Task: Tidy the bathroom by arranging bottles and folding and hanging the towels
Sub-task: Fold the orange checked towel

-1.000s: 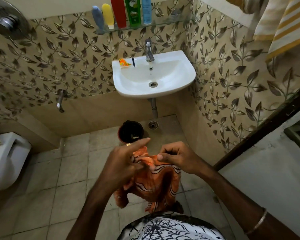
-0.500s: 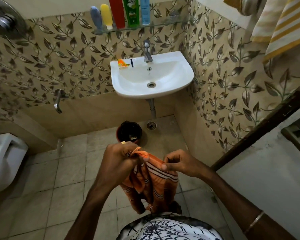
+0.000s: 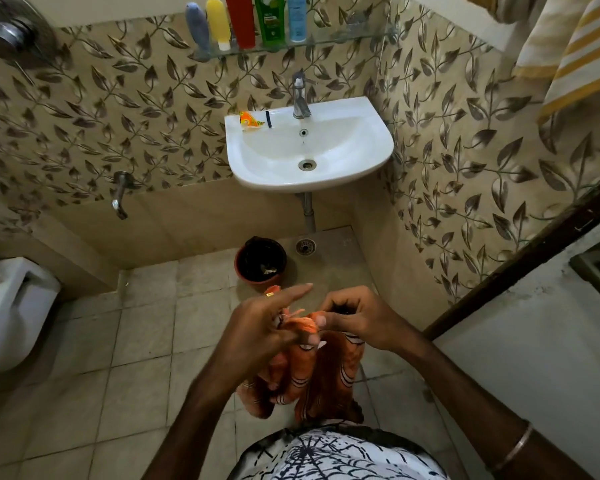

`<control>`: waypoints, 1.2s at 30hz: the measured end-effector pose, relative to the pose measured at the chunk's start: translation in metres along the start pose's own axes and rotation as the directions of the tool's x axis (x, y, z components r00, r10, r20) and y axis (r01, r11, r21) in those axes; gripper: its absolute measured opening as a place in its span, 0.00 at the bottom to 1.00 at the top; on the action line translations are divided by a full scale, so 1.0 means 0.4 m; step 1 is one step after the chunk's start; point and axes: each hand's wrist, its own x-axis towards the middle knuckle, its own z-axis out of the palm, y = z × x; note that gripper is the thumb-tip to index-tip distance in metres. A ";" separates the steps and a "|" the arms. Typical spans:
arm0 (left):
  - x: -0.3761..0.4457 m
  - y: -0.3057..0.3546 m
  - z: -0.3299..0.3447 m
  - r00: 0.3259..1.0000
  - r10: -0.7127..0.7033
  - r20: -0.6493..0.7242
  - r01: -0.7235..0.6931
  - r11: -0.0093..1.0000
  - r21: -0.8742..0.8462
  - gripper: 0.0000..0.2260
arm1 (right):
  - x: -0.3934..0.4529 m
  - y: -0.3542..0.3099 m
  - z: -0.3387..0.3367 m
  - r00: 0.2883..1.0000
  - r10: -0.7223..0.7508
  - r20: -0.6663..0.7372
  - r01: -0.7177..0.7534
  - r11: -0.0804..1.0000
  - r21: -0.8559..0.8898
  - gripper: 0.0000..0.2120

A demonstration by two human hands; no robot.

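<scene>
An orange towel [image 3: 323,379] with black and white stripes hangs bunched in front of my body. My left hand [image 3: 260,323] pinches its top edge between thumb and lower fingers, with the index finger stretched out straight. My right hand [image 3: 354,317] pinches the same top edge close beside it, fingers curled. Several bottles [image 3: 243,20] stand in a row on the glass shelf [image 3: 343,38] above the sink. A yellow and white striped towel [image 3: 568,50] hangs at the top right.
A white sink [image 3: 371,150] with a tap [image 3: 300,98] is fixed to the far wall. Under it stand a brown bin [image 3: 243,271] and a floor drain [image 3: 305,245]. A toilet [image 3: 11,306] is at the left, a door frame [image 3: 520,261] at the right.
My hands have drawn closer together on the towel's top edge, my left index finger has straightened, and the towel hangs more gathered.
</scene>
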 end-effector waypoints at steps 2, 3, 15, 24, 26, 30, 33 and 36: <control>0.003 0.008 0.016 1.000 0.018 0.022 -0.017 0.999 -0.044 0.24 | 0.004 -0.011 0.006 1.000 0.001 0.014 0.000 1.000 -0.014 0.07; 0.004 0.012 0.020 1.000 0.019 0.004 -0.019 0.998 -0.064 0.17 | 0.004 -0.016 0.006 1.000 0.011 0.009 -0.011 1.000 -0.018 0.04; 0.001 0.005 -0.035 0.970 -0.034 -0.240 0.005 0.993 -0.121 0.06 | -0.037 0.051 -0.046 0.978 0.191 0.086 -0.188 0.981 -0.035 0.18; -0.002 -0.037 -0.077 0.924 -0.221 -0.313 0.185 0.973 -0.141 0.10 | -0.038 0.019 -0.041 0.996 0.084 -0.018 -0.084 0.996 -0.002 0.13; -0.001 -0.029 -0.069 0.950 -0.184 -0.252 0.161 0.981 -0.110 0.18 | -0.031 -0.001 -0.032 0.997 0.074 -0.014 -0.074 0.997 -0.014 0.08; 0.005 0.016 -0.022 0.995 -0.073 0.061 0.082 0.985 -0.150 0.29 | -0.015 -0.031 -0.014 0.999 0.026 0.034 -0.024 0.998 -0.059 0.08; 0.012 0.036 0.010 0.997 -0.013 0.076 0.025 0.986 -0.162 0.10 | -0.009 -0.042 -0.013 0.999 0.006 0.037 -0.002 0.996 -0.084 0.10; 0.013 0.032 0.005 0.999 0.032 -0.044 -0.038 0.991 -0.125 0.03 | -0.014 -0.035 -0.027 0.999 0.033 0.037 -0.029 0.995 -0.096 0.15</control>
